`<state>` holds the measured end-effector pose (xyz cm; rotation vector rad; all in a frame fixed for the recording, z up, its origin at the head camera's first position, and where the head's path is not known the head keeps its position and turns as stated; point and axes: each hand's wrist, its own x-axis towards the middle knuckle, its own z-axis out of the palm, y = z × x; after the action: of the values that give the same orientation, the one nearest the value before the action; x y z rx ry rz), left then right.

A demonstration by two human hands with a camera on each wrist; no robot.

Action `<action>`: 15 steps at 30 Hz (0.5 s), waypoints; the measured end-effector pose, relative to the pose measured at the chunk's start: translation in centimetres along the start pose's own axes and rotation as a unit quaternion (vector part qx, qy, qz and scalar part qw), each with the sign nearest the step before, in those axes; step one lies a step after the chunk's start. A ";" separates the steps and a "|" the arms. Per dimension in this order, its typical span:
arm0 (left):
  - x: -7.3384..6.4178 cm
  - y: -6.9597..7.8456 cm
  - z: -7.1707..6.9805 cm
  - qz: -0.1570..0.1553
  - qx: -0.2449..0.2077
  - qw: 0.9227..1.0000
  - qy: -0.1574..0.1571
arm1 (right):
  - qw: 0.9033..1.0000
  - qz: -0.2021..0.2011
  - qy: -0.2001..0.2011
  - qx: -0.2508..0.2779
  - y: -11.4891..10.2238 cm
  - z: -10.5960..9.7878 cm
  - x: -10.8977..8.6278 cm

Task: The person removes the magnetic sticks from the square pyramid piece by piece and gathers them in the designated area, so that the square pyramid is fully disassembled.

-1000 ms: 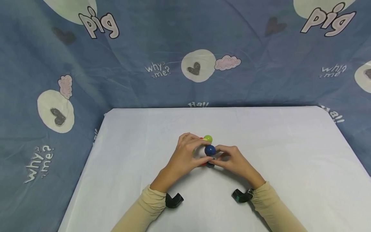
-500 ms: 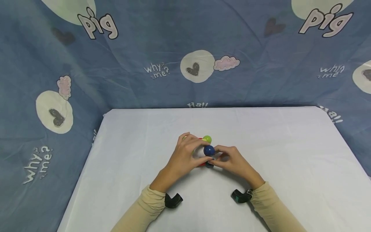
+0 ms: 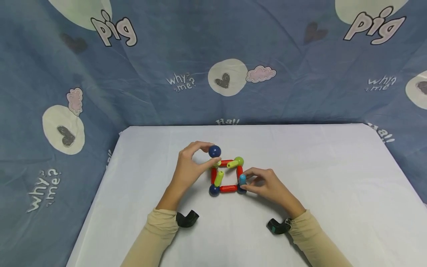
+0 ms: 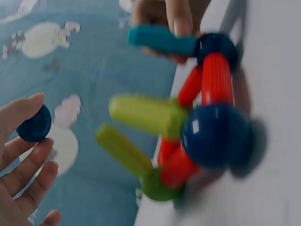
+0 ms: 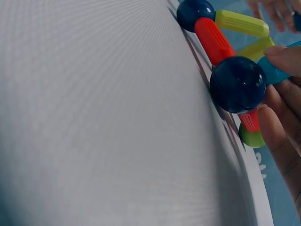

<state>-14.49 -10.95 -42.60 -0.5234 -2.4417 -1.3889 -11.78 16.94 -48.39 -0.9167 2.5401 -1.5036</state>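
Note:
A square of red magnetic rods [image 3: 228, 188] joined by balls lies on the table. Its front corners are dark blue balls [image 3: 214, 190]; a green ball [image 3: 238, 161] marks the back right. Light green rods [image 3: 218, 178] rise from corners. My left hand [image 3: 186, 167] pinches a loose blue ball [image 3: 215, 151] above the back-left corner; the left wrist view shows this ball [image 4: 35, 125] apart from the rods. My right hand [image 3: 268, 185] pinches a light blue rod [image 3: 242, 180] standing on the front-right ball [image 5: 238, 84]. The back-left corner is partly hidden by my left fingers.
White cloth covers the table [image 3: 317, 159], whose far edge meets a blue printed curtain [image 3: 287, 100]. Black wrist-worn devices sit below the left hand [image 3: 186, 218] and at the right cuff, where the right device [image 3: 278, 225] hangs near the cloth.
My left hand has lifted the blue ball off the light blue rod's top and carried it left and back, uncovering the square. The right hand stays at the rod.

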 end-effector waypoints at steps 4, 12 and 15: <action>0.8 -2.3 0.0 -0.018 0.004 1.000 0.003 | 1.000 0.000 0.002 0.001 0.2 -0.1 -0.1; 2.4 -5.4 1.2 -0.075 0.012 0.996 -0.036 | 1.000 0.001 0.001 0.005 0.3 0.0 -0.1; 3.2 -6.2 1.7 -0.079 0.018 0.995 -0.054 | 1.000 0.000 0.001 0.005 0.2 -0.1 -0.1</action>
<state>-20.24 -11.80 -46.84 -0.4150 -2.6399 -1.4080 -11.79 17.12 -48.56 -0.9135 2.5321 -1.5173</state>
